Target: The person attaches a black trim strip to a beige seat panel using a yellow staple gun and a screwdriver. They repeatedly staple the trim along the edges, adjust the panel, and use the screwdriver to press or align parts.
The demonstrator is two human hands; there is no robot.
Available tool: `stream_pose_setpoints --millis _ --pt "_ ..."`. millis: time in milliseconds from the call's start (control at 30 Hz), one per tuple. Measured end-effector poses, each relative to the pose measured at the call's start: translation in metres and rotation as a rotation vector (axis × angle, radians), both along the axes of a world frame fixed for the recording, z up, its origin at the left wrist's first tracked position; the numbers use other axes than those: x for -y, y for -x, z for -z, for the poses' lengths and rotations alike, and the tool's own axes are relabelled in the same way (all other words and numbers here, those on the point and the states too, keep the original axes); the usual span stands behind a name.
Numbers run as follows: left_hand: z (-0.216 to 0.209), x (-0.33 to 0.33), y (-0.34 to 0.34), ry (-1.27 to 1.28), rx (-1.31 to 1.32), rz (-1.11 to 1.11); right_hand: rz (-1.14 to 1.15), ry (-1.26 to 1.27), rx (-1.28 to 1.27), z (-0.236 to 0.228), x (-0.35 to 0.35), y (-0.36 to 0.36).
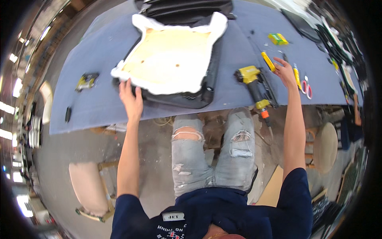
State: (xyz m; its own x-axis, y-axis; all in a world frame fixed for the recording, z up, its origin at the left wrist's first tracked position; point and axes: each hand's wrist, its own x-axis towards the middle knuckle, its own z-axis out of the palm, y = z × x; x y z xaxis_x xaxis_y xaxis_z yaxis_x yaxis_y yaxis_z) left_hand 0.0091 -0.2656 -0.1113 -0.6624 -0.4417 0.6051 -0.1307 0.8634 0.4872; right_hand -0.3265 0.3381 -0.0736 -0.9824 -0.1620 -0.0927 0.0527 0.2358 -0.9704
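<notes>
The left hand [131, 101] has loose, partly open fingers, with the tips on the seat's white edge. A yellow and black nail gun [254, 85] lies right of the seat. The right hand [284, 75] is half open at the end of a yellow tool [267, 61]; I cannot tell if it grips it. The seat [176, 57] lies on the blue table [95, 113]. Its tan middle looks stiff, its white rim soft and squashy. It is probably not heavy; both side edges look best to hold. Past it is a shiny black thing [185, 11].
</notes>
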Motion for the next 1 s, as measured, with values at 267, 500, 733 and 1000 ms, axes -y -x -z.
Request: stream_pose_setpoints --millis 267,500,733,1000 --pt "-0.101 -0.167 0.017 0.056 0.226 0.621 -0.134 0.392 0.032 -0.06 -0.006 -0.26" --pt "-0.064 -0.148 0.048 -0.149 0.319 0.537 -0.32 -0.205 0.008 -0.091 0.045 -0.346" --pt "-0.063 -0.148 0.055 -0.26 0.305 0.577 -0.404 -0.461 -0.193 -0.117 0.059 -0.336" --pt "-0.017 -0.125 0.044 -0.328 0.209 0.532 -0.724 -0.658 -0.08 -0.13 0.08 -0.311"
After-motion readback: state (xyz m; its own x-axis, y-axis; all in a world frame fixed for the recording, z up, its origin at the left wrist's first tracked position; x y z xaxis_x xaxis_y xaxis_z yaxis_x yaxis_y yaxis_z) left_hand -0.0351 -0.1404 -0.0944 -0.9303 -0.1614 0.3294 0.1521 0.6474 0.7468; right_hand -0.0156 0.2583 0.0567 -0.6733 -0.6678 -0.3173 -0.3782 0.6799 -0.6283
